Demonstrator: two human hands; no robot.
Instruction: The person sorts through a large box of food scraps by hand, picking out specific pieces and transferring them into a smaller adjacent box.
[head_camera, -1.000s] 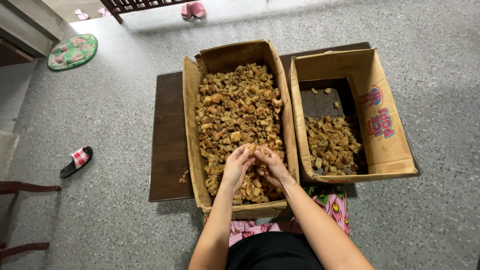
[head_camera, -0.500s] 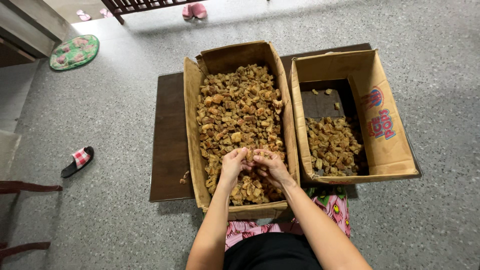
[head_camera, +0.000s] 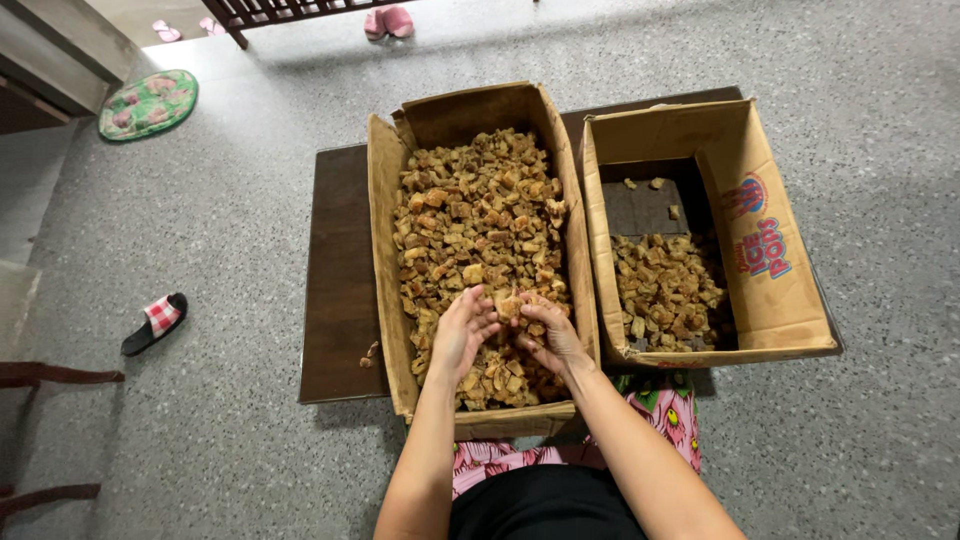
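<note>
The left hand and the right hand meet over the near end of the full cardboard box, fingers half curled and cupped toward each other, with a few brown dried chunks pinched between their fingertips; the palms face inward, a hold that suits picking over or pulling apart small pieces rather than scooping. Directly beneath and ahead of the hands the heap of dried pieces fills that box almost to the rim. Just to the right of the right hand sits a second cardboard box, only partly filled, its pieces gathered at the near end within easy reach. Both boxes rest on a dark wooden board, which lifts them off the speckled floor. Well to the left lies a slipper, and far ahead on the left a round green mat.
</note>
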